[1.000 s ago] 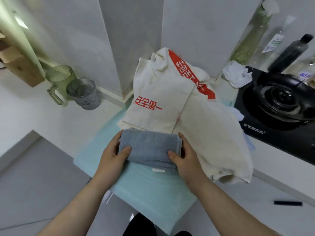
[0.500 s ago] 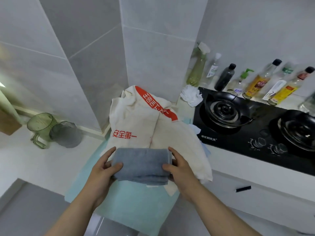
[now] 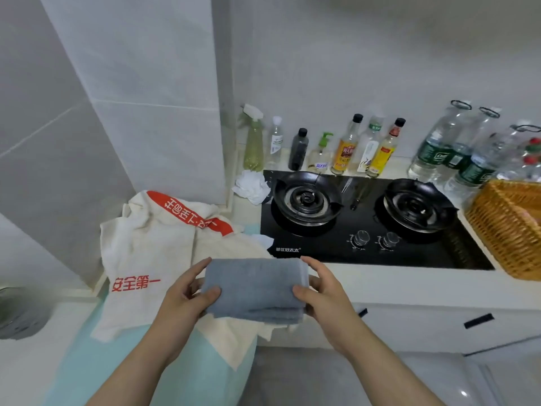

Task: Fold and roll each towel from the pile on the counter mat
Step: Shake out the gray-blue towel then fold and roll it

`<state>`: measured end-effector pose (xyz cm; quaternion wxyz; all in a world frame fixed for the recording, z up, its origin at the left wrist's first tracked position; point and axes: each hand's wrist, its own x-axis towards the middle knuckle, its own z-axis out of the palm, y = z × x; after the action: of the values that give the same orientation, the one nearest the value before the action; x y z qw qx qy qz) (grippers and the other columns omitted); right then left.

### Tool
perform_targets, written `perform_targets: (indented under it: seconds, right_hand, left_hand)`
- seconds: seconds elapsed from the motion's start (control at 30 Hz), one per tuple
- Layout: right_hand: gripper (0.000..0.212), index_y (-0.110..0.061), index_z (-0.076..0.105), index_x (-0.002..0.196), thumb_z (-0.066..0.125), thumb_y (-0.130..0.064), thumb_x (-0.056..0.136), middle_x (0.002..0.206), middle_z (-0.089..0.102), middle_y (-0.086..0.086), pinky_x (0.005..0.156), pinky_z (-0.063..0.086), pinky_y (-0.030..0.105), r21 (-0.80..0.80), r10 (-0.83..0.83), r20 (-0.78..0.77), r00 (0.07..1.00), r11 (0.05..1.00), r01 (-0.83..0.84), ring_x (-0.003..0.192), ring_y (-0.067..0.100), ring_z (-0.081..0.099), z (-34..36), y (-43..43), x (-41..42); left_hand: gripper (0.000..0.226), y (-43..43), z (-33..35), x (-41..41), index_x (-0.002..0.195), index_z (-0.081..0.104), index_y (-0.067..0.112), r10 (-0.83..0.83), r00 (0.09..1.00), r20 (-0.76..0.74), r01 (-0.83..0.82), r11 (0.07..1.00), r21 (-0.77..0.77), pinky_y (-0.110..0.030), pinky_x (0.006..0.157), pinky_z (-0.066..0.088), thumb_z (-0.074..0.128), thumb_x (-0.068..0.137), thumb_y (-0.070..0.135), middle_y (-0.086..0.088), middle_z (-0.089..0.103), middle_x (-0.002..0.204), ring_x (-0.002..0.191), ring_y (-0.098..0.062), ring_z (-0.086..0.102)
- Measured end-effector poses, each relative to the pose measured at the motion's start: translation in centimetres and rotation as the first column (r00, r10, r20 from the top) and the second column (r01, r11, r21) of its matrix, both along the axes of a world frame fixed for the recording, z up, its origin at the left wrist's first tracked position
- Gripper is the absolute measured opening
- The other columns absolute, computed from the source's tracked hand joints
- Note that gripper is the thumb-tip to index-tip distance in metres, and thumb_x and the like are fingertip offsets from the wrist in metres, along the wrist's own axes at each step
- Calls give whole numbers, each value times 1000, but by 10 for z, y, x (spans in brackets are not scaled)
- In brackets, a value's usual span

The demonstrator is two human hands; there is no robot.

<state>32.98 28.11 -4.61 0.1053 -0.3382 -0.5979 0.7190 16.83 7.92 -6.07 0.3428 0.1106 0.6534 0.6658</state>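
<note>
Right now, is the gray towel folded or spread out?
Folded. The gray towel is a compact rectangle with stacked layers along its near edge.

Counter strip before stove seems bare; basket right.

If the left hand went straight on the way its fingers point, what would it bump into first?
Most likely the cream towel pile just beyond it. The left hand holds the grey towel, and its height above the pile is unclear.

Pale grey tiled walls; white counter; black two-burner hob; white drawers; grey floor.
</note>
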Motion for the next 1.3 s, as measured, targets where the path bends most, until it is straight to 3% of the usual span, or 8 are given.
perform_targets:
  seconds: [0.17,0.23,0.57,0.73,0.87,1.03,1.3]
  right_hand:
    - [57,-35,53,127,67,-10,78,112,69,5,86,57,47,35,-44,-19,999,998,45,101,23,68,6,50,33]
    - [53,-34,53,127,65,-4,85,112,68,3,85,58,45,40,-70,-37,997,997,71,102,22,67,10,73,47]
    - [53,-36,52,129,63,-3,90,118,65,-4,84,58,40,39,-152,-108,983,987,157,108,18,65,16,188,120]
    - [51,-39,54,123,61,0,90,114,68,-5,85,58,41,56,-187,-121,975,979,194,106,17,66,17,240,163]
    - [51,-41,55,121,61,0,90,114,68,-6,81,59,37,50,-212,-126,969,974,220,104,15,67,16,268,193]
    - [52,-38,53,127,62,-2,90,119,66,-3,83,58,41,29,-256,-135,957,965,262,107,17,66,14,294,227]
    - [51,-42,57,118,60,1,90,112,69,-6,86,57,49,15,-321,-161,933,945,328,105,18,67,21,317,267]
  left_hand:
    - [53,60,7,20,120,58,46,-76,996,-46,76,997,4,-39,85,57,74,79,17,-4,70,113,104,-27,67]
    - [53,86,13,33,122,58,44,-92,994,-53,93,996,6,-40,86,56,72,83,11,-2,71,112,103,-24,68]
    - [54,216,27,91,121,61,38,-167,983,-77,170,985,37,-37,87,53,71,81,3,0,71,113,106,-19,67]
    - [52,276,29,129,122,60,36,-204,975,-86,207,978,35,-26,77,55,60,88,-4,6,72,110,101,-10,67]
    - [52,311,30,155,125,58,33,-213,974,-78,216,976,29,-30,82,53,59,89,-5,6,72,112,102,-11,68]
    - [53,344,30,182,127,58,31,-227,971,-75,229,973,17,-35,86,52,60,88,-5,6,72,111,103,-13,67]
    - [51,387,37,213,125,59,32,-298,952,-76,300,954,11,-40,94,51,61,88,-4,9,72,110,106,-15,65]
